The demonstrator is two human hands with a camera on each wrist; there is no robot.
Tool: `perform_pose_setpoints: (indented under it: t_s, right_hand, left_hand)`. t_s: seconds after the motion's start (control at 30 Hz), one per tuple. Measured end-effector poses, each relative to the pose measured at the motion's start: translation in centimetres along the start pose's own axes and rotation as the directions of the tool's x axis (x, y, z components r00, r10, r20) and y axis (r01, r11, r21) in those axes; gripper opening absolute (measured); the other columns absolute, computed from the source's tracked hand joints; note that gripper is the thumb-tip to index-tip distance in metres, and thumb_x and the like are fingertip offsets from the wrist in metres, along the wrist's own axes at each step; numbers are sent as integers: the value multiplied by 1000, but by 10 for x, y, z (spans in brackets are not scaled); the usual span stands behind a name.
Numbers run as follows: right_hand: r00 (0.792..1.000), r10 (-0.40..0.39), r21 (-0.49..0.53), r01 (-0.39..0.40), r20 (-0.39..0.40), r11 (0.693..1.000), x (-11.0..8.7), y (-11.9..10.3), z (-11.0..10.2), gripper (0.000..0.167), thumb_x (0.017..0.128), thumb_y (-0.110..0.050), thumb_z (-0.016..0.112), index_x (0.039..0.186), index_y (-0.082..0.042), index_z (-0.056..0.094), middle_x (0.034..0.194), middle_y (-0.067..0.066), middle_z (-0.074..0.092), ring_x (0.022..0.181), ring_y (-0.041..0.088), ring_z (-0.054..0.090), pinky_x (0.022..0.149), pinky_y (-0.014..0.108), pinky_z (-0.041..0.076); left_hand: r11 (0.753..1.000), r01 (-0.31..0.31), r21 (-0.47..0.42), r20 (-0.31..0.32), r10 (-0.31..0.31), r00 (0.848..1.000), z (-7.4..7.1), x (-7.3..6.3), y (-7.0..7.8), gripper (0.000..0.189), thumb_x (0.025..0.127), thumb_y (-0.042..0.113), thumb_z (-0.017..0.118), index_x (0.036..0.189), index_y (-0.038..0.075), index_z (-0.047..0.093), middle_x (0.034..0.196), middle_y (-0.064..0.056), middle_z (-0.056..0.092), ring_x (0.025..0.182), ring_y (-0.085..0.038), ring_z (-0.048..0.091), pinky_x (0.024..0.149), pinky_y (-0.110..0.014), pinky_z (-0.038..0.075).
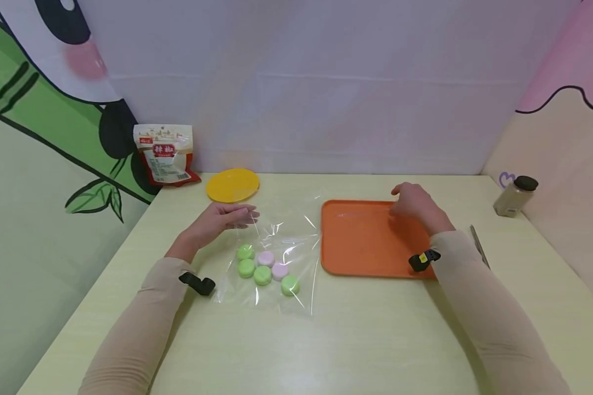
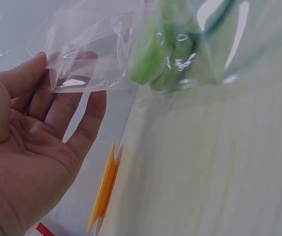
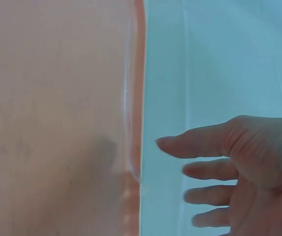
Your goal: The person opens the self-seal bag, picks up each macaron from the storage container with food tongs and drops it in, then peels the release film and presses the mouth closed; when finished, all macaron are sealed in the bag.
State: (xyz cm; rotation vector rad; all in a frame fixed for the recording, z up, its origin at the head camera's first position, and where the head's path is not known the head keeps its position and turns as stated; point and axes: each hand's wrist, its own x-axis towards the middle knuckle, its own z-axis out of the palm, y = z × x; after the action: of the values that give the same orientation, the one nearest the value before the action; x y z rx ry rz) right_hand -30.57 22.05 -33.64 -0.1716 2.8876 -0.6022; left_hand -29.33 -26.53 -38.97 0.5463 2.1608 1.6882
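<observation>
My left hand (image 1: 222, 215) pinches the upper left edge of a clear plastic bag (image 1: 301, 241), its thumb on one side and fingers behind the film in the left wrist view. Several round green macaron-like pieces (image 1: 262, 275) and two lilac ones (image 1: 266, 258) show through the bag, low in it. The bag's right edge lies beside an orange tray (image 1: 356, 241). Over the tray's far right part hovers my right hand (image 1: 417, 207), holding nothing. Its fingers (image 3: 210, 169) are spread and loosely extended in the right wrist view, apart from the tray's rim.
A yellow plate (image 1: 232, 185) lies behind my left hand. Against the back wall at left stands a red and white food packet (image 1: 167, 153). A dark-lidded jar (image 1: 515, 196) is at the right edge. A thin grey object (image 1: 479, 247) is partly hidden by my right sleeve.
</observation>
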Motion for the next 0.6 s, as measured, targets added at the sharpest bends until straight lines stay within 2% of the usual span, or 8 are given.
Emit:
perform_pose_setpoints:
  t_s: [0.07,0.13,0.2,0.3,0.43,0.53,0.6]
  right_hand:
    - [999,-12,-19,11,-44,1000,-1,-6,0,64,91,-13,65,145,11,41,144,34,42,130,51,39,105,64,36]
    - [995,-28,-23,26,-100,999,-2,-12,1,71,93,-18,66,149,11,34,154,35,26,142,55,19,110,69,23]
    - [989,-33,12,35,-146,999,-3,-19,2,77,94,-21,67,152,10,27,157,36,15,145,55,6,111,72,16]
    - [984,-43,100,61,-171,993,-6,-28,6,82,95,-23,67,154,9,20,159,35,12,146,52,9,113,69,18]
    - [987,-77,223,107,-141,969,-8,-41,14,82,98,-30,64,158,2,18,161,26,19,146,45,22,114,61,27]
    - [988,-113,391,145,-104,909,-8,-54,21,80,99,-35,63,159,-4,20,161,21,27,146,39,29,114,56,30]
    - [987,-143,531,159,-71,832,-7,-64,27,78,100,-35,63,159,-5,23,158,19,33,145,35,33,115,53,31]
  left_hand:
    - [1000,1,1,1,-1,1000,0,1,-1,52,104,30,55,142,-6,51,131,-19,63,119,-32,63,96,-33,53]
    - [1000,3,0,0,-3,1000,1,1,-1,52,104,31,55,142,-5,52,132,-19,63,119,-32,62,96,-33,53]
    - [1000,6,-2,1,-6,1000,1,1,-1,52,104,32,56,142,-4,52,132,-19,63,119,-33,62,96,-33,53]
    - [1000,14,-3,6,-14,1000,2,0,0,52,104,31,56,142,-3,52,132,-19,63,120,-34,61,96,-33,53]
    - [1000,19,-2,7,-19,1000,2,0,0,51,104,31,55,142,-3,52,133,-21,61,120,-33,61,97,-35,52]
    - [1000,14,-3,0,-14,1000,2,-1,3,52,104,32,56,141,-4,53,133,-21,62,119,-31,63,98,-37,52]
    - [1000,10,-8,-1,-10,1000,3,-1,4,53,103,33,57,141,-5,52,132,-21,63,119,-31,63,98,-38,52]
